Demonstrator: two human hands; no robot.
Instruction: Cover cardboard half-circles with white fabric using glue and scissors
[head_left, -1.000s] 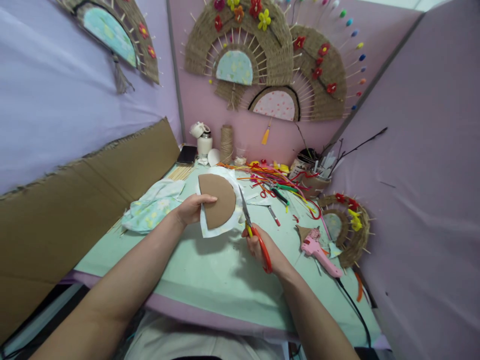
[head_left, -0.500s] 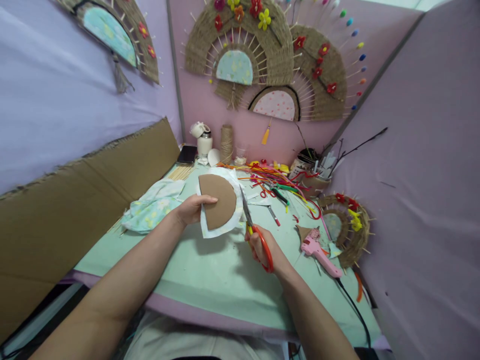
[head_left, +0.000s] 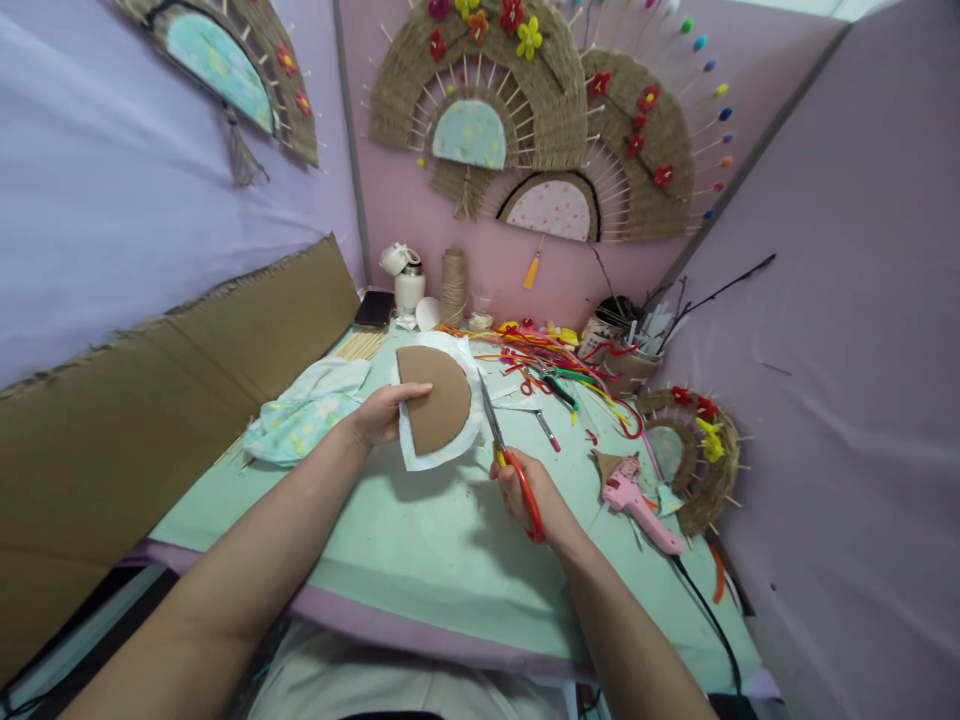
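Note:
My left hand [head_left: 384,412] pinches the straight edge of a half-round piece of cardboard [head_left: 442,405], thumb on top. Behind the cardboard lies a pale fabric [head_left: 431,461] that sticks out past it as a border all round. My right hand [head_left: 525,490] is closed round the red-orange handles of a pair of scissors [head_left: 530,498]. The blades point up and away, next to the curved right edge of the fabric. Whether they touch the fabric I cannot tell. Both pieces are held above the green tabletop [head_left: 420,530].
Crumpled floral fabric [head_left: 307,415] lies left, beside a cardboard wall [head_left: 180,400]. Rightward are a pink glue gun [head_left: 637,510] with a black cord, a small woven fan [head_left: 712,470], a craft knife [head_left: 548,431] and pliers [head_left: 561,392]. Colourful pipe cleaners [head_left: 517,345] and a twine spool [head_left: 453,287] stand behind.
The cardboard and fabric in my left hand have shifted very slightly up and left. The scissors have hardly moved; both hands keep their hold.

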